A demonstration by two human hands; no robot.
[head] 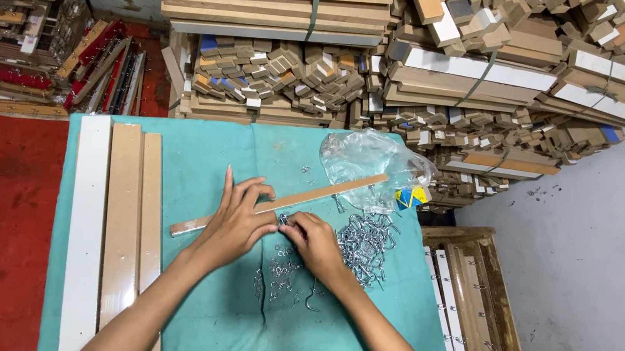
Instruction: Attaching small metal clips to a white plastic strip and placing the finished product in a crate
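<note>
Wooden slat (303, 195) lies slantwise across the teal cloth (198, 163); your left hand (234, 221) presses it flat, fingers spread, while your right hand (315, 241) pinches a small metal hook (284, 220) against its edge, the hook pile (364, 239) close by.

Even, bright diffuse light from above; soft faint shadows under hands on worktop (214, 157). Mild glare on plastic bag (364, 162). Sharp centre, wide-angle bending at edges.
</note>
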